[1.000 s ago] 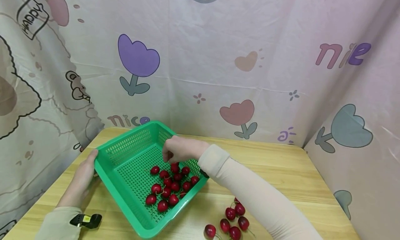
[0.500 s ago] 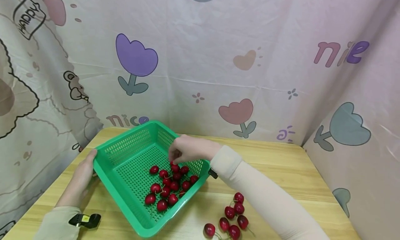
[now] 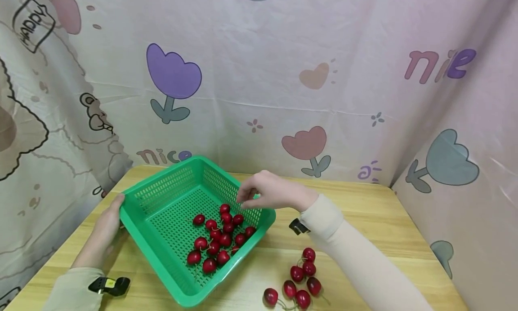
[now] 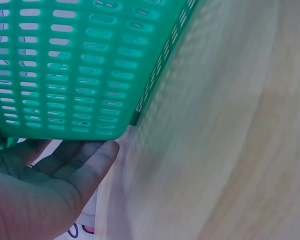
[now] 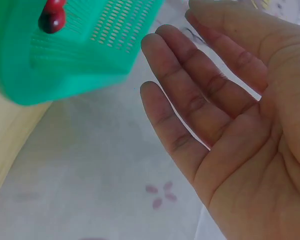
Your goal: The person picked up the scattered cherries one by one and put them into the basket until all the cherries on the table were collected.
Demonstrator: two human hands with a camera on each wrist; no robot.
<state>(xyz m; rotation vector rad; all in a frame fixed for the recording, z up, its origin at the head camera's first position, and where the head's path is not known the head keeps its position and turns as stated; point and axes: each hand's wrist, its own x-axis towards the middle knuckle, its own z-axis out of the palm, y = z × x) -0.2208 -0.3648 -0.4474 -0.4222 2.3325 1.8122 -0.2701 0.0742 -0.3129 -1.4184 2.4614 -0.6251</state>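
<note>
My left hand (image 3: 103, 232) holds the left corner of a green plastic basket (image 3: 171, 219) with perforated walls. The left wrist view shows its fingertips (image 4: 107, 150) against the edge of the basket wall (image 4: 97, 82). Inside the basket, several dark red cherries (image 3: 216, 234) with stems lie bunched toward the right side. Over the basket's right wall, my right hand (image 3: 277, 192) hovers with its fingers bent loosely downward. The right wrist view shows this hand (image 5: 240, 130) with nothing in it, apart from the basket rim.
Several loose cherries (image 3: 297, 273) lie on the wooden table (image 3: 364, 230), right of the basket and close to my right forearm (image 3: 364, 257). A patterned curtain (image 3: 243, 77) hangs behind and beside the table.
My right hand let go of a cherry at the back of the cluster, then rose and moved right toward the basket's rim. My left hand and the basket stay nearly still.
</note>
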